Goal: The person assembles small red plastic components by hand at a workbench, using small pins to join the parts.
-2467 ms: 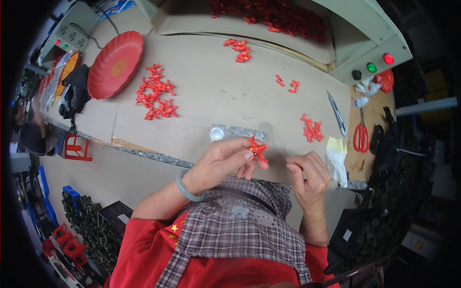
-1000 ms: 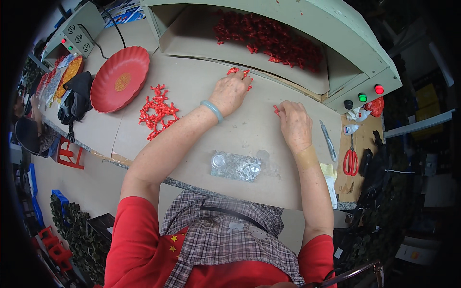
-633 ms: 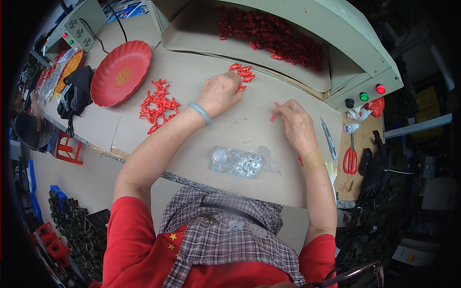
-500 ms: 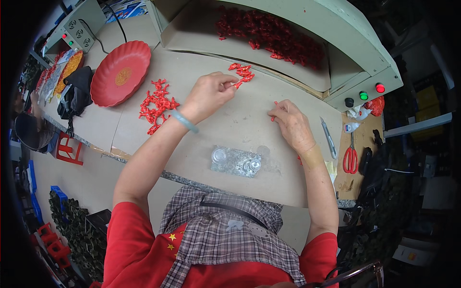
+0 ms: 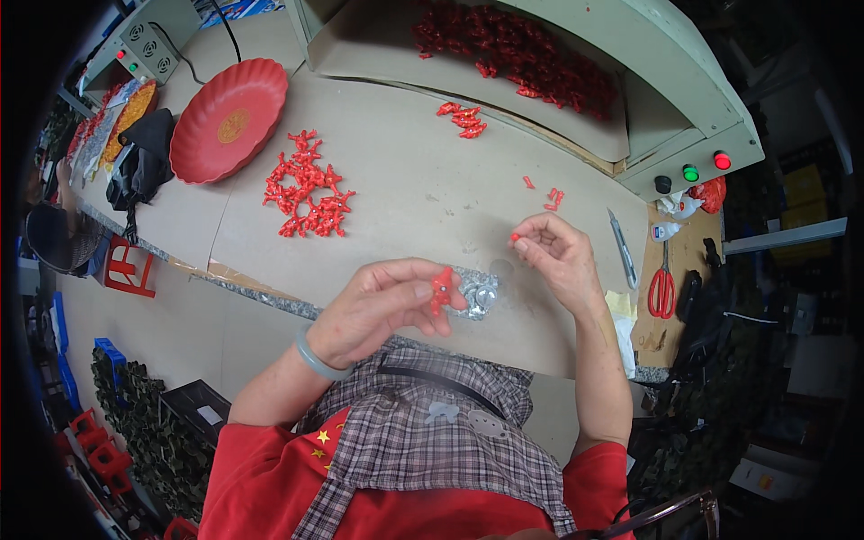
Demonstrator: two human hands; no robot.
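Note:
Between the thumb and fingers of my left hand (image 5: 387, 301) is a small red plastic figure (image 5: 441, 290), held near the table's front edge. My right hand (image 5: 556, 256) pinches a tiny red plastic piece (image 5: 515, 238), mostly covered by the fingertips. Beyond that hand lie a few small red pieces (image 5: 554, 200). A short row of red figures (image 5: 463, 120) rests near the light box opening. To the left spreads a pile of red figures (image 5: 310, 193). Partly behind my left hand sits a flat clear block (image 5: 477, 293) with round dishes on it.
A scalloped red plate (image 5: 225, 126) stands at the left. The pale-green light box (image 5: 711, 121) lines the back, with a heap of dark red figures (image 5: 522, 54) inside. At right lie a craft knife (image 5: 623, 247), red-handled scissors (image 5: 661, 292) and a small white bottle (image 5: 664, 231).
My left hand has come back from the row by the box toward me, bringing a red figure. My right hand has moved nearer too, still pinching a small red piece.

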